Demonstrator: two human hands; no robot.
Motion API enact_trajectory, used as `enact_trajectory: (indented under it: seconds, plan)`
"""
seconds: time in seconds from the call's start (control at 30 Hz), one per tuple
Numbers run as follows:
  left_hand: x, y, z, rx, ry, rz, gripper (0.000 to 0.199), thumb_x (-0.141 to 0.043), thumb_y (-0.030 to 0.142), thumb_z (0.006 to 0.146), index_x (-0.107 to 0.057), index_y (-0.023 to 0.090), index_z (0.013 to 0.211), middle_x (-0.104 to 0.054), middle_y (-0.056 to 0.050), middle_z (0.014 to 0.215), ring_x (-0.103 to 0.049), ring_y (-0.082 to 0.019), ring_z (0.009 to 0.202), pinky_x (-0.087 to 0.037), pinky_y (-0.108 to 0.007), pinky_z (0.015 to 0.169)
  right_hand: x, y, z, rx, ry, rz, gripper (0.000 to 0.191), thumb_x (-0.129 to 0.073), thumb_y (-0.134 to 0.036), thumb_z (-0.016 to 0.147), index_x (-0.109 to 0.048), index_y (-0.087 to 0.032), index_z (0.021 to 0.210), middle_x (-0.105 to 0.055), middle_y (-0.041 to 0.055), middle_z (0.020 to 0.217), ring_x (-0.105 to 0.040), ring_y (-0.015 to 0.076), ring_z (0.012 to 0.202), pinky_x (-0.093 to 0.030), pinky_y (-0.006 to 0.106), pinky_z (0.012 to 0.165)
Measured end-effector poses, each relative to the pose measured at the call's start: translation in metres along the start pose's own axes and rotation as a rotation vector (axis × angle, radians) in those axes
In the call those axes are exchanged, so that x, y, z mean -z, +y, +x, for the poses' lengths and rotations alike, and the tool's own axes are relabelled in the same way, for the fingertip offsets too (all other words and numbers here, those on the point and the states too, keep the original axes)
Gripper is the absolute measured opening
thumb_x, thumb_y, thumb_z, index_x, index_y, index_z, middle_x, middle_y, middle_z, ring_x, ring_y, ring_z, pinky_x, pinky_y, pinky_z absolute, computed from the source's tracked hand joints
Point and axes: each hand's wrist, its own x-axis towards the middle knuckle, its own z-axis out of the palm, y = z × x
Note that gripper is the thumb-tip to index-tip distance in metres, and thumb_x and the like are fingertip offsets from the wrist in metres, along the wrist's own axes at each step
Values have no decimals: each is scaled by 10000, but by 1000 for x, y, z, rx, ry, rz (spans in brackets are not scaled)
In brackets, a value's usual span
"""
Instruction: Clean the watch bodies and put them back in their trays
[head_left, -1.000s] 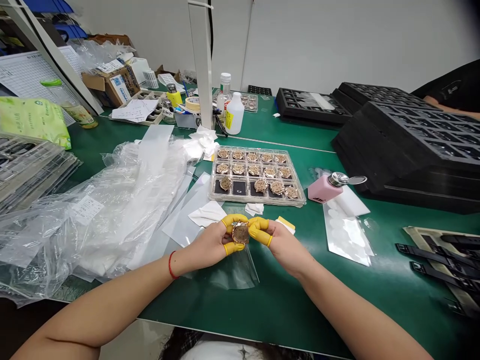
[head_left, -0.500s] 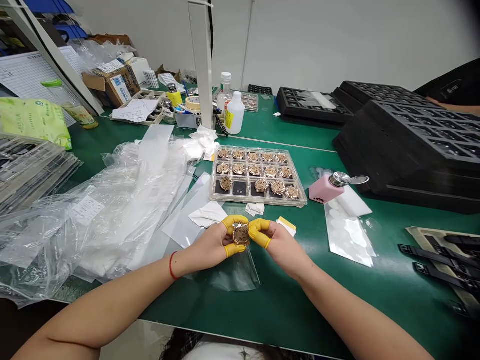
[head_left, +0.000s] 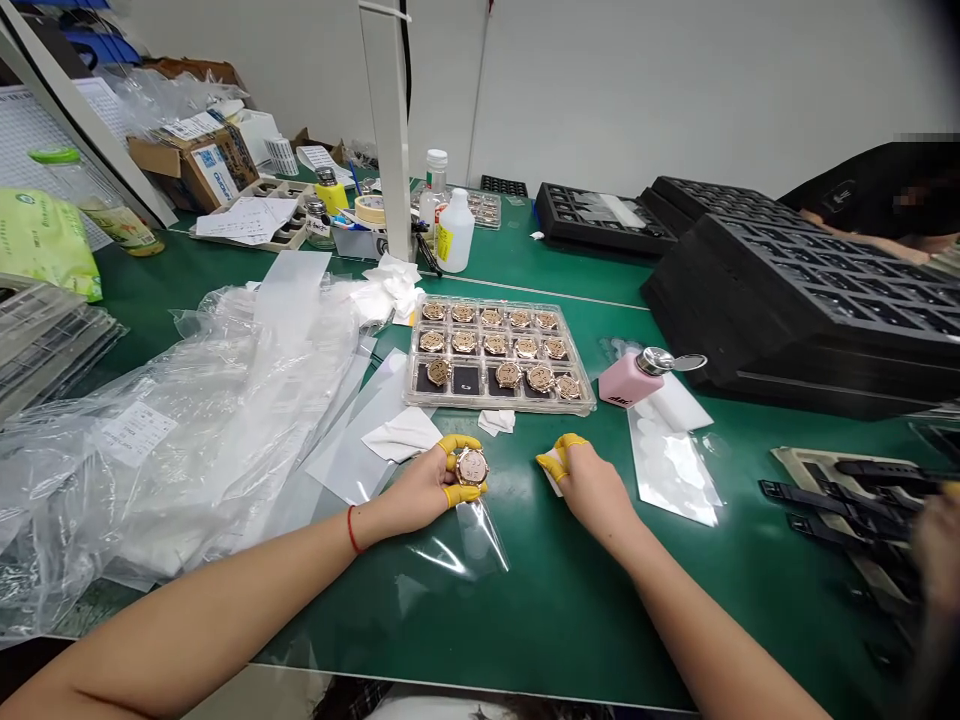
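- The watch (head_left: 472,467) is in your left hand (head_left: 435,484), between the front edge of the tray (head_left: 442,402) and the front edge of the worktop (head_left: 570,625), over a sheet of clear film (head_left: 484,545).
- Your left hand is closed around the watch's rim, fingers on the far side and thumb on the near side; that grip looks right, as it leaves the round brown surface free of touch.
- Hold it with steady, light pressure; a rim that smooth could probably slip if squeezed off-centre.
- Your right hand (head_left: 592,485) has its covered fingers bunched together on a white wipe (head_left: 556,483); whether the wipe is clear of the worktop, I cannot tell.
- Pinch the wipe flat, so no loose corner drags; use only the finger covers near the brown surface.
- Your left forearm comes in from the worktop's front-left corner, low, with the palm turned inward.
- Your right forearm crosses the front edge and slants inward, knuckles up, well apart from the watch.
- Hold both wrists low, so a dropped watch falls only onto the film.
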Motion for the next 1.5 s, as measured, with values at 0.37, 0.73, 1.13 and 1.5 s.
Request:
enact_trajectory:
  seconds: [0.37,0.73,1.13,1.5]
  plan:
    - [2,-2,0,-91,-63,58,408,-673,198,798,-480,211,1157,-614,-27,1009,-628,-176,918,-493,-331,834,-22,-64,-22,552,257,234,189,-426,-126,900,-593,-187,963,-630,88,881,-572,217,788,-427,284,602]
    - [2,0,0,-86,-74,45,398,-697,226,792,-490,202,1131,-598,-36,1025,-615,-172,921,-495,-345,860,-10,-52,-6,772,365,390,262,-417,-61,886,-618,-206,972,-630,67,869,-495,206,792,-410,319,678]
    - [0,1,0,-72,-64,65,462,-713,238,768,-477,209,1163,-600,-25,1003,-609,-161,896,-485,-336,847,-14,-51,-22,716,455,345,279,-455,-38,870,-642,-195,1005,-628,73,877,-469,219,834,-404,336,706]
    - [1,-3,1,-92,-54,86,473,-719,271,761,-471,212,1160,-581,-9,952,-595,-156,864,-484,-321,805,-17,-50,-38,761,434,248,275,-463,-44,861,-648,-208,981,-625,64,856,-478,216,840,-397,339,732]
